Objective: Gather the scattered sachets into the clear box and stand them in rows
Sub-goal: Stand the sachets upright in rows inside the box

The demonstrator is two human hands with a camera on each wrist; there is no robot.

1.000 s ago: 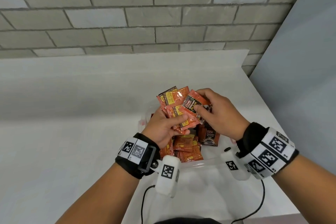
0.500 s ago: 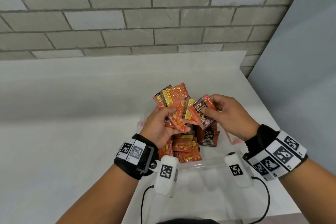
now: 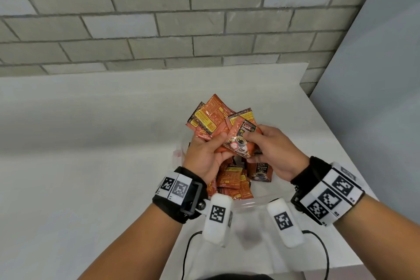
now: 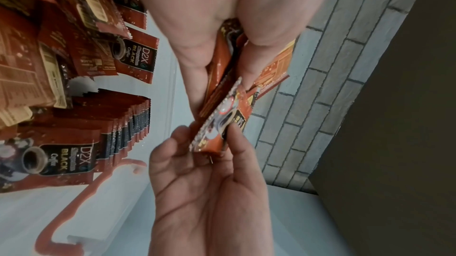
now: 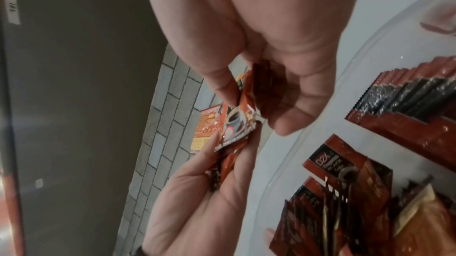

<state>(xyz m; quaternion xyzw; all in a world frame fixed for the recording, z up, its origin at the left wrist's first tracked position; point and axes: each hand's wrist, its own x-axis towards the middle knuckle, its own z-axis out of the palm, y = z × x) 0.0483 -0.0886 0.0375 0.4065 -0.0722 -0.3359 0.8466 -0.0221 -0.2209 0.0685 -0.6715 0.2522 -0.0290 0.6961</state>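
Over the clear box my left hand grips a fanned bunch of orange-red coffee sachets. My right hand pinches one sachet by its edge, cup picture facing me, laid against the front of that bunch. The left wrist view shows the bunch between my left thumb and fingers, and the single sachet in my right fingertips. In the box, a row of sachets stands upright and others lie loose.
The box sits near the front right of a white table, with its red latch on the side. A grey brick wall runs behind, and a grey panel stands at the right. Cables hang from both wrists.
My right hand pulled one sachet a little away from the bunch, turned it face up, and has brought it back against the bunch. Both hands have risen slightly.
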